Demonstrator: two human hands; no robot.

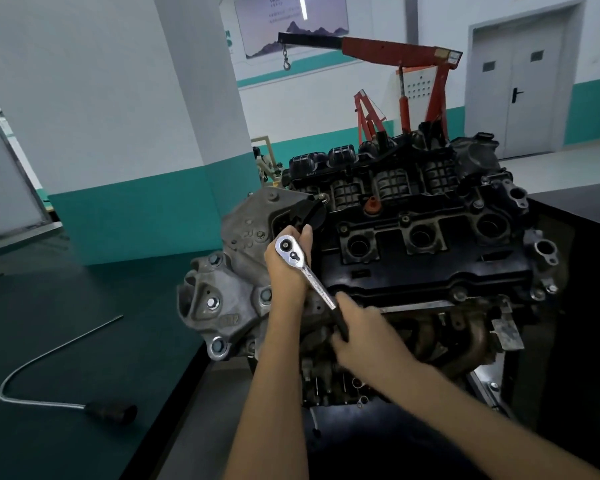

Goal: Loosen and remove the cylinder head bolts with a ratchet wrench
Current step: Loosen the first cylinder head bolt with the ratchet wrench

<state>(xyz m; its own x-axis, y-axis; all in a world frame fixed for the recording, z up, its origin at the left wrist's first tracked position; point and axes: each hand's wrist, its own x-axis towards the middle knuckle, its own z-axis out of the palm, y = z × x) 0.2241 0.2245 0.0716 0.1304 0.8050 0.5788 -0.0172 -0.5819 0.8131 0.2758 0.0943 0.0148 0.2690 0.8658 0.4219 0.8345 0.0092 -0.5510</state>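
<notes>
A chrome ratchet wrench (307, 270) stands over the near left corner of the black cylinder head cover (430, 268) of an engine. Its round head (289, 248) points up and its black handle slants down to the right. My left hand (286, 268) cups the wrench head from beneath, fingers curled round the part under it; the socket and bolt are hidden. My right hand (364, 336) grips the black handle end. Small bolts (459, 293) show along the cover's front edge.
The grey timing cover (222, 296) bulges out left of my hands. A bent dipstick tube (49, 386) lies on the green bench (84, 341) at the left. A red engine crane (406, 64) stands behind the engine, a black cabinet (582, 209) to the right.
</notes>
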